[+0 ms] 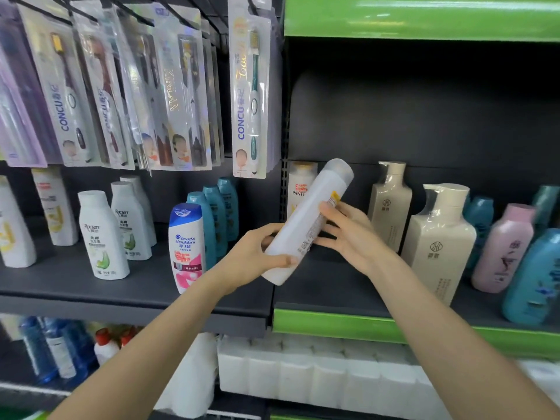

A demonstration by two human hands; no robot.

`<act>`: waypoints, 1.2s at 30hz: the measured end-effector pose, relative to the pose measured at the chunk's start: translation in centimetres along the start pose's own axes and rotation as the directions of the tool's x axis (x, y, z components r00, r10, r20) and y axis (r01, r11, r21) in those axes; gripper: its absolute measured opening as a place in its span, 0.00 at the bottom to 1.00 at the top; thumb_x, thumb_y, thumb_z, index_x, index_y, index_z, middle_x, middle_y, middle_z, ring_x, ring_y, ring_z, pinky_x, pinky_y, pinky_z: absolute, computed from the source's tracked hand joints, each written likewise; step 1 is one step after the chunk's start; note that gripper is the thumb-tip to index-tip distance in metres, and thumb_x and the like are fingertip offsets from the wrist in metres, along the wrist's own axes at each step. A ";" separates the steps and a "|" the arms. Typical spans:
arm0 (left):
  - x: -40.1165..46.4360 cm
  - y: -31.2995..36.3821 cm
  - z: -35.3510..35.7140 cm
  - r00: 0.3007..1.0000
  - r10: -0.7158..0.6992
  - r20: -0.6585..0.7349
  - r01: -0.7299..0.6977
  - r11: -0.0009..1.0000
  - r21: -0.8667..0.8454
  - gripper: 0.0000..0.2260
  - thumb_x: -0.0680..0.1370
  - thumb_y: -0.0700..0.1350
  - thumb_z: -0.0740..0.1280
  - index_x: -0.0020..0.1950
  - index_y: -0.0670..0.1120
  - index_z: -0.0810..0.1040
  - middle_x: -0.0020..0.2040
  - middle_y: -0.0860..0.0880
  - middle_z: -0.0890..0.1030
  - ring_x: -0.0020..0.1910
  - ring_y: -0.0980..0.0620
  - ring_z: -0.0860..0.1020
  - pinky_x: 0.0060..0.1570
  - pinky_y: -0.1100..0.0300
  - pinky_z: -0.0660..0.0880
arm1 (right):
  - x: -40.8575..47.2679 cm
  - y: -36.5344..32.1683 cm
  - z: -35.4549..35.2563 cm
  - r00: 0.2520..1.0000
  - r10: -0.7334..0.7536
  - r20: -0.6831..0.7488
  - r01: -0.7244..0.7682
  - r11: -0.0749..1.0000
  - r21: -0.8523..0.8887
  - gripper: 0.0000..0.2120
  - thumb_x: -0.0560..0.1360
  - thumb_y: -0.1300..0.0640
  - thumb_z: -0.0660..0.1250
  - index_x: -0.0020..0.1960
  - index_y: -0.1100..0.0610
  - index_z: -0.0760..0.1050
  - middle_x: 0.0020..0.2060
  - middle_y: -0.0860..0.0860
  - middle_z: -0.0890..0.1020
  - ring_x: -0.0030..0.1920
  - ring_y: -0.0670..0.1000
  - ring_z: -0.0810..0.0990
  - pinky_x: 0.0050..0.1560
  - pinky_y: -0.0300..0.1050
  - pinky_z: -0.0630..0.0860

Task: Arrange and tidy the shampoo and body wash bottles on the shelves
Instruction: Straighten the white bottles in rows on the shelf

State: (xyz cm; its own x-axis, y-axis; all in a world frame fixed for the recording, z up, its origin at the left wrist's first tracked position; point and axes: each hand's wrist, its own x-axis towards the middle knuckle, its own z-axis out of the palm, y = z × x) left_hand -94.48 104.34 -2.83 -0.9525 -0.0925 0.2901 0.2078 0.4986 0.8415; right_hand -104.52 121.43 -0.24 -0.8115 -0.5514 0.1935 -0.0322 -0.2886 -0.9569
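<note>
Nearest the camera: two bare forearms reaching up from the bottom edge toward a dark grey shelf (pixel 136 286) with a green front strip on its right half. Left hand (pixel 254 259) curled around the lower end of a tall white cylindrical plastic bottle (pixel 306 222), thumb across its front. Right hand (pixel 348 234) against the bottle's right side, fingers fairly straight and spread, thumb near a small yellow sticker. Bottle held in the air, tilted with its cap up and to the right, in front of the gap between the two shelf bays.

Behind it, one white Pantene bottle (pixel 298 189), upright at the far left of the right bay. To the right, two cream square pump bottles (pixel 439 237), one pink rounded bottle (pixel 503 250) and, at the right edge, one teal bottle (pixel 533 277) with more teal ones behind, number unclear.

In the left bay, one blue-capped white Head & Shoulders bottle (pixel 186 247), three teal bottles (pixel 216 207) in a row behind it, three white Rocien bottles (pixel 103 234) with green artwork, and two white bottles with yellow artwork (pixel 54 207) at far left.

Above, hanging carded toothbrush packs (pixel 248 86). Below, white wrapped paper rolls (pixel 318 374) and blue bottles (pixel 51 350).
</note>
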 end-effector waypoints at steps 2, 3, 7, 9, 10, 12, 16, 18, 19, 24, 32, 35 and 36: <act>0.2 0.1 0.0 1.000 0.010 -0.001 -0.010 1.000 -0.006 0.23 0.71 0.43 0.74 0.64 0.53 0.73 0.55 0.55 0.80 0.53 0.62 0.78 0.50 0.66 0.75 | 0.0 -0.1 0.6 0.997 -0.047 -0.057 0.043 0.998 -0.054 0.15 0.73 0.58 0.70 0.59 0.60 0.76 0.54 0.56 0.82 0.56 0.55 0.82 0.51 0.57 0.81; 0.3 0.2 -0.1 1.000 0.017 -0.012 -0.017 1.000 -0.003 0.22 0.70 0.44 0.74 0.63 0.52 0.74 0.55 0.55 0.81 0.53 0.61 0.78 0.52 0.64 0.75 | -0.1 -0.3 0.9 0.994 -0.075 -0.078 0.067 0.993 -0.100 0.15 0.73 0.58 0.71 0.58 0.60 0.76 0.53 0.55 0.83 0.55 0.55 0.82 0.50 0.56 0.81; 0.7 0.8 -0.3 0.996 0.050 -0.071 -0.049 0.999 0.020 0.21 0.70 0.46 0.74 0.61 0.50 0.75 0.54 0.55 0.80 0.53 0.59 0.78 0.54 0.62 0.75 | -0.2 -1.1 1.9 0.985 -0.136 -0.107 0.111 0.971 -0.210 0.15 0.71 0.58 0.73 0.57 0.59 0.77 0.50 0.54 0.84 0.51 0.52 0.83 0.47 0.53 0.82; 0.9 1.2 -0.3 0.991 0.071 -0.113 -0.071 0.997 0.004 0.21 0.71 0.47 0.73 0.62 0.52 0.74 0.54 0.56 0.80 0.52 0.59 0.78 0.51 0.63 0.75 | -0.3 -1.4 2.3 0.982 -0.145 -0.121 0.116 0.969 -0.217 0.16 0.70 0.58 0.74 0.57 0.59 0.77 0.50 0.54 0.84 0.51 0.52 0.83 0.46 0.52 0.83; 1.1 1.3 -0.3 0.989 0.077 -0.128 -0.079 0.997 -0.006 0.21 0.71 0.47 0.73 0.63 0.52 0.73 0.54 0.56 0.80 0.52 0.59 0.78 0.50 0.63 0.75 | -0.3 -1.4 2.4 0.981 -0.149 -0.128 0.119 0.969 -0.214 0.17 0.70 0.58 0.74 0.57 0.59 0.76 0.50 0.54 0.84 0.51 0.52 0.84 0.45 0.52 0.83; 1.3 1.3 -0.3 0.988 0.081 -0.132 -0.084 0.996 -0.014 0.20 0.72 0.47 0.72 0.63 0.53 0.73 0.53 0.55 0.81 0.51 0.59 0.79 0.50 0.60 0.76 | -0.4 -1.3 2.4 0.978 -0.150 -0.144 0.118 0.971 -0.209 0.17 0.70 0.59 0.74 0.56 0.59 0.76 0.50 0.54 0.84 0.51 0.52 0.84 0.45 0.52 0.83; 1.5 0.9 -0.3 0.992 0.080 -0.103 -0.083 0.996 -0.025 0.19 0.73 0.48 0.72 0.63 0.54 0.74 0.53 0.56 0.81 0.50 0.57 0.79 0.52 0.55 0.78 | -0.4 -1.1 2.3 0.979 -0.140 -0.151 0.100 0.964 -0.245 0.17 0.70 0.58 0.74 0.57 0.58 0.76 0.50 0.53 0.83 0.52 0.52 0.83 0.48 0.55 0.82; 1.6 0.7 -0.2 0.989 0.095 -0.115 -0.096 0.995 -0.001 0.19 0.73 0.48 0.71 0.63 0.54 0.74 0.54 0.57 0.81 0.50 0.58 0.79 0.52 0.56 0.77 | -0.2 -1.1 2.3 0.977 -0.144 -0.155 0.098 0.957 -0.272 0.17 0.70 0.57 0.74 0.57 0.58 0.76 0.51 0.53 0.83 0.52 0.52 0.83 0.51 0.54 0.81; 1.6 0.6 -0.1 0.986 0.104 -0.134 -0.101 0.995 0.027 0.19 0.73 0.49 0.71 0.63 0.54 0.74 0.54 0.57 0.80 0.49 0.59 0.79 0.50 0.59 0.77 | -0.1 -1.2 2.3 0.972 -0.153 -0.177 0.095 0.950 -0.297 0.17 0.70 0.57 0.74 0.57 0.58 0.76 0.51 0.54 0.83 0.52 0.52 0.82 0.52 0.53 0.81; 1.9 0.6 1.1 0.960 0.140 -0.243 -0.084 0.971 0.226 0.23 0.72 0.52 0.72 0.65 0.55 0.71 0.46 0.57 0.79 0.43 0.63 0.77 0.41 0.70 0.73 | 1.4 -0.7 3.1 0.924 -0.221 -0.311 0.065 0.894 -0.443 0.22 0.65 0.48 0.77 0.53 0.58 0.76 0.48 0.53 0.82 0.48 0.51 0.82 0.50 0.53 0.81; 2.4 0.3 1.2 0.973 0.149 -0.177 -0.125 0.982 0.140 0.28 0.73 0.51 0.71 0.70 0.59 0.65 0.54 0.54 0.78 0.49 0.56 0.79 0.50 0.62 0.76 | 2.5 -1.4 2.8 0.930 -0.240 -0.279 0.109 0.903 -0.416 0.20 0.67 0.60 0.74 0.58 0.55 0.75 0.50 0.51 0.82 0.50 0.52 0.81 0.50 0.55 0.81; 3.1 0.2 -0.1 0.994 0.105 -0.015 -0.104 0.994 0.038 0.31 0.74 0.49 0.71 0.72 0.59 0.61 0.57 0.51 0.77 0.51 0.56 0.79 0.53 0.59 0.77 | 2.1 -1.5 2.2 0.966 -0.229 -0.119 0.163 0.899 -0.408 0.18 0.69 0.65 0.72 0.57 0.53 0.75 0.50 0.49 0.83 0.51 0.50 0.82 0.49 0.50 0.81; 3.5 0.1 -0.3 0.994 0.108 0.000 -0.108 0.994 0.023 0.32 0.73 0.48 0.71 0.73 0.59 0.60 0.58 0.51 0.76 0.52 0.55 0.79 0.54 0.58 0.77 | 2.1 -1.4 2.0 0.972 -0.220 -0.081 0.171 0.902 -0.396 0.18 0.70 0.65 0.72 0.58 0.53 0.75 0.50 0.49 0.83 0.52 0.50 0.82 0.49 0.50 0.81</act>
State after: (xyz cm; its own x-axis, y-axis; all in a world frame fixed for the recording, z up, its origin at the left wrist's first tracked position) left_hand -97.69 103.83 -1.62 -0.9243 -0.0381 0.3797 0.3047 0.5252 0.7945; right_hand -104.99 119.07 1.95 -0.8290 -0.4094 0.3811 -0.3988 -0.0451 -0.9159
